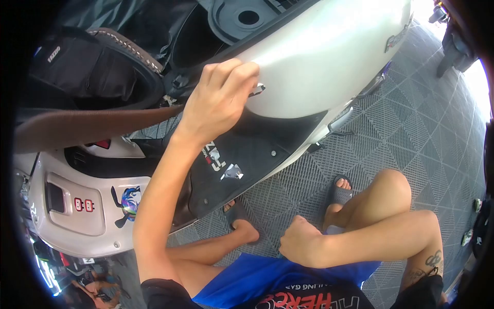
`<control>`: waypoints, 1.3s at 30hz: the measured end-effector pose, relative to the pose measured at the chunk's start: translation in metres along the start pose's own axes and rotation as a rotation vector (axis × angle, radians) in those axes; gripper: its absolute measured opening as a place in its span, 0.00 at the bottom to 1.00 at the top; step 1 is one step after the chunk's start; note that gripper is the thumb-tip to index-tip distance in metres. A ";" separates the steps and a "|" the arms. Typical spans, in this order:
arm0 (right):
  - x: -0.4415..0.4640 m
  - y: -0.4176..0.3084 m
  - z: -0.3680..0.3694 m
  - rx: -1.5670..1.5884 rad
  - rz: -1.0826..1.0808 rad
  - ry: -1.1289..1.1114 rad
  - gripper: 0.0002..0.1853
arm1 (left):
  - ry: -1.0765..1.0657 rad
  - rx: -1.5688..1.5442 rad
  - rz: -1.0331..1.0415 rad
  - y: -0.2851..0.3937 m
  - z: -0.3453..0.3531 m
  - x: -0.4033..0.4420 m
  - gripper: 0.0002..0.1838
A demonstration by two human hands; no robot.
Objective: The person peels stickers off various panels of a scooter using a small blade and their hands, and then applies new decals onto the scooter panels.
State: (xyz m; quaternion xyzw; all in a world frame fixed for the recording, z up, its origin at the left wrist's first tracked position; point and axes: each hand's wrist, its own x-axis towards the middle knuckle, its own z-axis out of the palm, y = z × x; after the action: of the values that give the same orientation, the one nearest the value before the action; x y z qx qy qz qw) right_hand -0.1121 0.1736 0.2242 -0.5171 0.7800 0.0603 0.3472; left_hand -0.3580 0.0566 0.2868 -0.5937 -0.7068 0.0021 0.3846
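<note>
My left hand reaches up to the white side panel of a scooter, its fingers curled together against the panel's lower front edge. A small dark and silver piece shows beside the fingertips; whether it is held or fixed to the panel is unclear. Closed like a fist, my right hand rests low over the blue shorts. Its palm and anything inside are hidden. Between the hands lies the scooter's black floorboard with white lettering and a silver sticker.
The brown seat edge crosses at left, below an open compartment with a black bag. A pale front panel with stickers stands lower left. Grey floor tiles extend right. People's limbs show at bottom left; dark objects line the right edge.
</note>
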 end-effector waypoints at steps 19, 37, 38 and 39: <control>-0.024 -0.001 0.013 0.015 -0.030 0.219 0.04 | 0.060 0.040 0.130 -0.006 -0.003 0.000 0.15; -0.055 0.009 0.032 0.153 -0.075 0.426 0.08 | 0.297 -0.317 -0.685 0.063 0.016 -0.031 0.12; -0.057 0.011 0.032 0.148 -0.075 0.409 0.09 | 0.290 -0.357 -0.804 0.071 0.018 -0.022 0.12; -0.056 0.011 0.033 0.145 -0.078 0.389 0.08 | 0.285 -0.395 -0.927 0.079 0.018 -0.012 0.13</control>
State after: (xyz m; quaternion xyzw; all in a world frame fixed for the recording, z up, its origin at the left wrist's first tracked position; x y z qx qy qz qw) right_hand -0.0932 0.2366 0.2301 -0.5223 0.8141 -0.1102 0.2285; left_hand -0.3014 0.0783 0.2311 -0.2740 -0.8230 -0.3824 0.3183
